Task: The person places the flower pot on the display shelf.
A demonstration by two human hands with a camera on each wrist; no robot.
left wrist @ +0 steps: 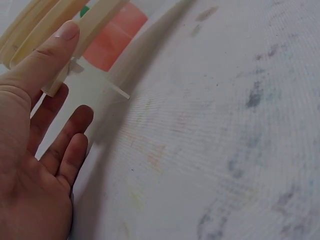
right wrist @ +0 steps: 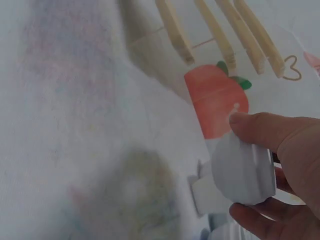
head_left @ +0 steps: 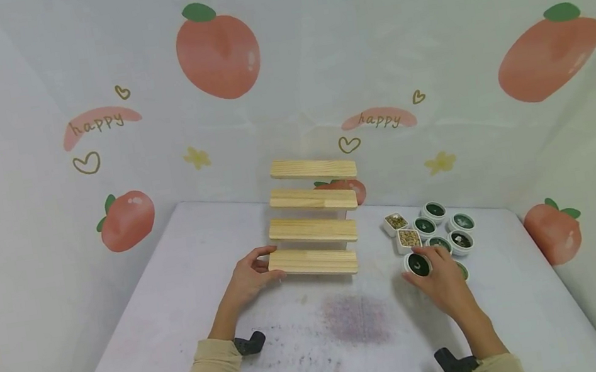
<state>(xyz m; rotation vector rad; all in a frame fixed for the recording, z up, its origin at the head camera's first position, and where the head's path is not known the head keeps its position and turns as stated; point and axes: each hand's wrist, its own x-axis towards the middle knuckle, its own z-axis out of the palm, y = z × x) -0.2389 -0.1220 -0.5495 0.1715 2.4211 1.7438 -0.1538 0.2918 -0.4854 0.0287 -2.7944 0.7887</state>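
Note:
A wooden rack of stepped light planks [head_left: 312,230] stands at the middle of the table. My left hand [head_left: 247,280] holds the left end of its lowest plank [head_left: 314,262]. In the left wrist view the thumb lies on the plank, with the fingers beneath. Over on the right, my right hand [head_left: 444,280] grips a small round white pot [head_left: 418,265] with a dark green top. The right wrist view shows this pot [right wrist: 240,167] tipped, its white base toward the camera, between thumb and fingers.
Behind the right hand cluster several similar round white pots [head_left: 435,212] with green tops. Two square white pots [head_left: 409,239] filled with beige grains stand beside them. A white printed cloth [head_left: 284,86] hangs behind the table [head_left: 300,363].

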